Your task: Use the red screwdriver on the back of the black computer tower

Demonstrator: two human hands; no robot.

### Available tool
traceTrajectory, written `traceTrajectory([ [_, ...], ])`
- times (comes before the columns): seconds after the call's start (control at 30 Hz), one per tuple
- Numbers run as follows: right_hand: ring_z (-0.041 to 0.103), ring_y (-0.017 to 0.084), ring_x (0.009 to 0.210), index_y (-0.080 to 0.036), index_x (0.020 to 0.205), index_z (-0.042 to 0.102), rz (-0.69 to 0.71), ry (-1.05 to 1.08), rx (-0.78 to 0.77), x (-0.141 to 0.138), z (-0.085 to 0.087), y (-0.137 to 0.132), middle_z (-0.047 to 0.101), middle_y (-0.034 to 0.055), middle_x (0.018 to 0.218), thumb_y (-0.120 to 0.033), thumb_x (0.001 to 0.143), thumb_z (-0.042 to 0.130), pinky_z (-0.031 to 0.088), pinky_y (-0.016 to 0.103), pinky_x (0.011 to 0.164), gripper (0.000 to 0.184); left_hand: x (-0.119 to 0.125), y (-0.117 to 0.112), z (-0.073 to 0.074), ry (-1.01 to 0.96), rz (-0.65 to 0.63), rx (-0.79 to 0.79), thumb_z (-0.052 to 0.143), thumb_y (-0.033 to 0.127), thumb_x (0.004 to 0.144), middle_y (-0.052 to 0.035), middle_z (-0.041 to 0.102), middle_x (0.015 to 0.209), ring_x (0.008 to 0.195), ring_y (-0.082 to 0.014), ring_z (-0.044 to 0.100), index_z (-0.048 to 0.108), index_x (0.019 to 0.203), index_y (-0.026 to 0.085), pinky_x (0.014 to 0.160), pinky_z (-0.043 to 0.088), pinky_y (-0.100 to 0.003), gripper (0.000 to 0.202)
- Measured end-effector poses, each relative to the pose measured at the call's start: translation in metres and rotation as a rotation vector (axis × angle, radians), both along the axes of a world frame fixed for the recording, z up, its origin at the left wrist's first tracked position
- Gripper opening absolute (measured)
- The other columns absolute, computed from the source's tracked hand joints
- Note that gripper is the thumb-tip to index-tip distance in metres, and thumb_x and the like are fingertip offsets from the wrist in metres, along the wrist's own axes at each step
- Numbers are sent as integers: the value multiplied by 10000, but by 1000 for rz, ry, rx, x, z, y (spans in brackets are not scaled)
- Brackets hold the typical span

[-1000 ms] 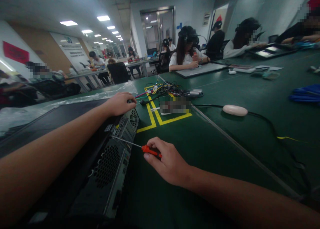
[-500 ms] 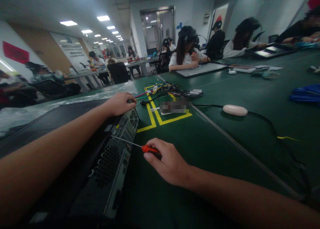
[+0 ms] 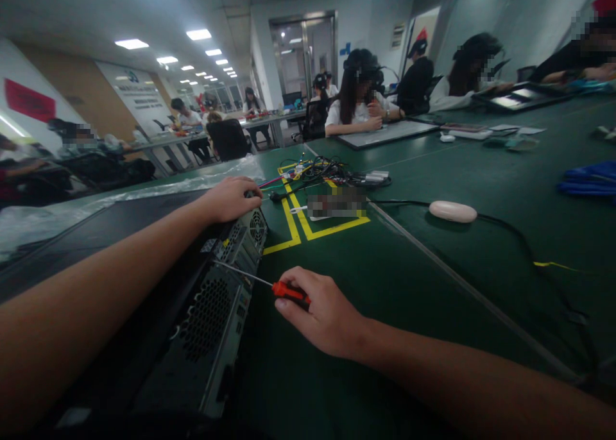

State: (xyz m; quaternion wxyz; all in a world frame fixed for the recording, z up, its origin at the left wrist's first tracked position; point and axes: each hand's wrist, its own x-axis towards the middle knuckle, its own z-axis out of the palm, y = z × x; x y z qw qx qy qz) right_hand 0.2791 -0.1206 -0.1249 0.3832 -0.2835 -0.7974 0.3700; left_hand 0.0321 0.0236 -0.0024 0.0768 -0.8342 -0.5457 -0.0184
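Observation:
A black desktop computer case [image 3: 120, 222] lies on its side at the left, its grey metal rear panel [image 3: 209, 318] with vent holes and ports facing right. My left hand [image 3: 234, 199] curls over the far rear corner and grips the case; its fingertips are partly hidden. In my right hand [image 3: 325, 315] is a screwdriver [image 3: 289, 290] with a red and black handle. Its long thin shaft points left, and the tip meets the rear panel near the upper edge. What the tip touches is too small to make out.
Yellow tape [image 3: 337, 228] marks the green table [image 3: 409, 286]. Beyond the case are tangled cables [image 3: 327, 169] and a blurred-out object [image 3: 337, 203]. A black cord with a white oval piece [image 3: 452, 211] runs right, near blue gloves [image 3: 590, 180]. Clear plastic sheeting [image 3: 29, 225] lies left. A person [image 3: 359, 100] sits opposite.
The fingers of my right hand have shifted slightly around the screwdriver handle, which looks a little turned. My left hand and the computer case stay where they were.

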Motion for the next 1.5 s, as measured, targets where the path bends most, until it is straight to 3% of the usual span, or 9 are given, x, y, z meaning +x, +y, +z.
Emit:
traceTrajectory([
  [0.2,645,190,827,-203,1077,630,27,-56,-7,2,3,0,705,33,956,-266,981,670,473,323,743,121,-2,1,-1,-33,-10,14,468,468,873,-111,768,1269,1255,-322,664,807,1021,227,1151,482,-463,441],
  [0.5,643,188,817,-198,1083,625,44,-98,-11,1,2,0,696,31,945,-283,989,662,462,317,741,133,0,-1,1,-25,-17,-6,437,477,871,-134,762,1205,1165,-311,684,794,1023,200,1113,502,-458,477],
  [0.87,610,172,774,-199,1051,640,47,-73,-25,1,2,0,677,14,902,-300,1024,637,447,306,708,105,1,-2,1,4,-14,-11,415,479,888,-154,746,1242,1218,-309,673,791,1072,165,1152,479,-435,523],
  [1.1,643,184,843,-193,1052,660,60,-63,-4,0,1,0,707,39,956,-290,1083,542,483,320,770,156,0,-1,0,5,-10,-3,423,477,893,-154,742,1311,1283,-330,649,794,1081,181,1180,457,-468,510],
  [1.27,673,188,819,-211,1179,602,24,4,-84,-1,0,-3,723,30,964,-294,1006,671,505,315,751,204,0,0,0,4,-1,1,433,483,887,-138,751,1303,1289,-325,652,801,1081,194,1182,459,-455,507],
  [1.5,640,165,762,-229,1039,562,6,54,-86,-1,-2,-3,686,0,908,-221,974,683,489,298,723,138,-2,1,-1,10,-7,2,430,490,891,-139,747,1292,1296,-304,645,792,1063,198,1183,458,-439,495],
])
